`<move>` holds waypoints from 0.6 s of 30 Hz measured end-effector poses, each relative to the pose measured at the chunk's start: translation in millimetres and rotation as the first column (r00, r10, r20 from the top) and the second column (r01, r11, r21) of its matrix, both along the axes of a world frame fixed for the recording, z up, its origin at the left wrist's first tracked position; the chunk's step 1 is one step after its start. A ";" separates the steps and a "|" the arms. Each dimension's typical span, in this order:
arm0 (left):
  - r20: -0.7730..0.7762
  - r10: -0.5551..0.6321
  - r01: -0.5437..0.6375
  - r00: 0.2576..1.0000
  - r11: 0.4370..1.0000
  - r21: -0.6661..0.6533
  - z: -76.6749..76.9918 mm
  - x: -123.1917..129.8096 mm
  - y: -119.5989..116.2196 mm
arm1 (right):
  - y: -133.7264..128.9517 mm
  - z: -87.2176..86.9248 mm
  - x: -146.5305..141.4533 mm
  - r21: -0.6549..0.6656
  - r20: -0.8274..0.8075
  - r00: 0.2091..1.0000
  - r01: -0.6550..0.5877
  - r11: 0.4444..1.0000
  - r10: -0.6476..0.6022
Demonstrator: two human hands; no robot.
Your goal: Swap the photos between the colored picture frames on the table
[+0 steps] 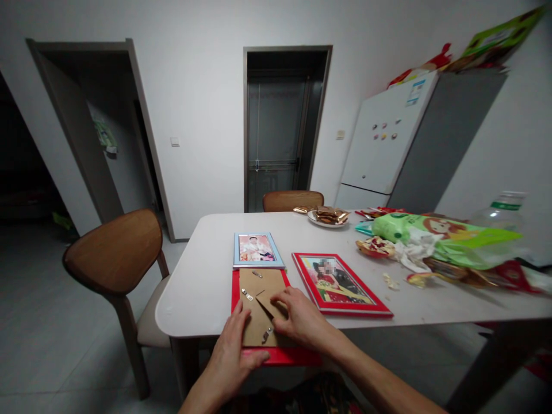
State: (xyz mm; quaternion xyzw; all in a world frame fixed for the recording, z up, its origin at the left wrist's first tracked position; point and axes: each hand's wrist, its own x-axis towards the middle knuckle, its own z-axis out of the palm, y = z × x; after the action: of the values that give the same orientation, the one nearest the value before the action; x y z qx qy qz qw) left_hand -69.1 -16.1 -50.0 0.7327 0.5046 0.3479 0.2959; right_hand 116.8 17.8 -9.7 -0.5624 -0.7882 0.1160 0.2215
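Note:
A red picture frame [293, 356] lies face down at the table's near edge, its lower part jutting past the edge. Its brown backing board [254, 336] faces up and carries several small metal clips. A stand flap [264, 305] tilts up from the board, leaving a dark gap. My left hand [230, 348] grips the frame's left side, fingers along the board's edge and thumb on the lower red border. Curled over the flap's right side, my right hand [299, 319] has its fingers and thumb closed on it; the exact contact is partly hidden.
Beyond the frame lies a blue picture frame [234, 251]; another red picture frame [319, 290] lies to the right. A plate [334, 223] of wrapped items, a green bag [457, 236], peeled fruit [376, 247] and a plastic bottle [502, 215] are farther off. A wooden chair [116, 253] stands left.

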 end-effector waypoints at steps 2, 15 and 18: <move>0.131 0.061 -0.057 0.990 0.998 -0.031 6.7 0.5 1.6 | -1.5 9.5 -4.2 0.019 -0.011 1.000 0.008 1.000 -0.008; 0.558 0.314 -0.139 0.768 0.932 -0.334 20.9 -99.8 18.0 | 6.0 6.5 -4.7 0.049 -0.021 0.998 0.064 0.997 -0.063; 0.481 0.345 -0.199 0.806 0.923 -0.329 16.6 -117.3 19.7 | 11.9 -9.1 13.6 0.000 0.140 0.972 0.191 0.982 -0.189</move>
State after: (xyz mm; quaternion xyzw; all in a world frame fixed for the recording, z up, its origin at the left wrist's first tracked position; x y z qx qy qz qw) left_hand -186.4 3.6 -33.4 0.4813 0.5451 0.5056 0.4643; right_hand 130.5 29.7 -18.8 -0.6436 -0.7434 0.0600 0.1720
